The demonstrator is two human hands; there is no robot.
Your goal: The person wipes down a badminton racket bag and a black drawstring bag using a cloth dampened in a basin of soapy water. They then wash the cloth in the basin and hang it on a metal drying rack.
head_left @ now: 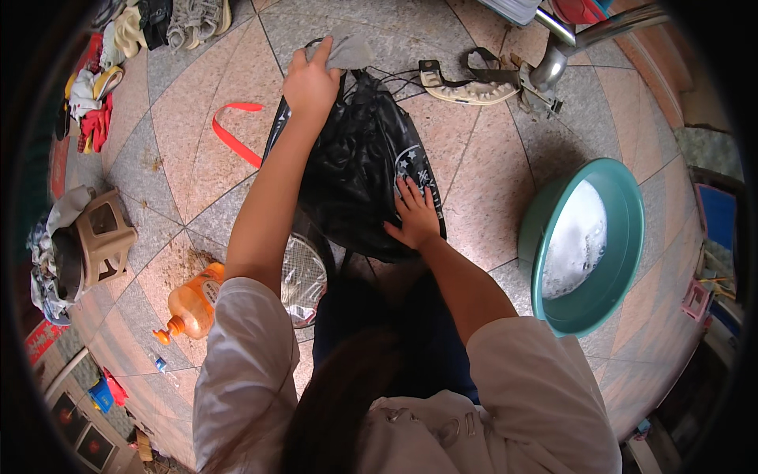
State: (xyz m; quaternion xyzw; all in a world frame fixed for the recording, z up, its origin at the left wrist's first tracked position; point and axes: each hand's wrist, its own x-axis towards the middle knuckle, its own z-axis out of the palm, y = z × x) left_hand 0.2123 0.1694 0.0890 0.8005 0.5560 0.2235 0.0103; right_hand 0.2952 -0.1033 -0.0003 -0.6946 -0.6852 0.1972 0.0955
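Note:
Before me on the tiled floor is a black, shiny drawstring bag (355, 172) with white stars and lettering printed along its right side. My left hand (311, 86) reaches to the far left end of the bag, holding a grey cloth (352, 53) under its fingers against the bag's top edge. With fingers spread, my right hand (417, 213) rests flat on the printed right side, near the bag's lower edge. A racket (305, 272) with a strung head lies partly hidden under my left arm. Dark cords (402, 77) trail from the bag's gathered top.
At right stands a teal basin (628, 237) of sudsy water. An orange pump bottle (192, 302) lies at left, near a brown plastic stool (106, 243). Beyond the bag are a sandal (471, 92) and a metal pole (553, 59). A red strap (231, 144) curls left of the bag.

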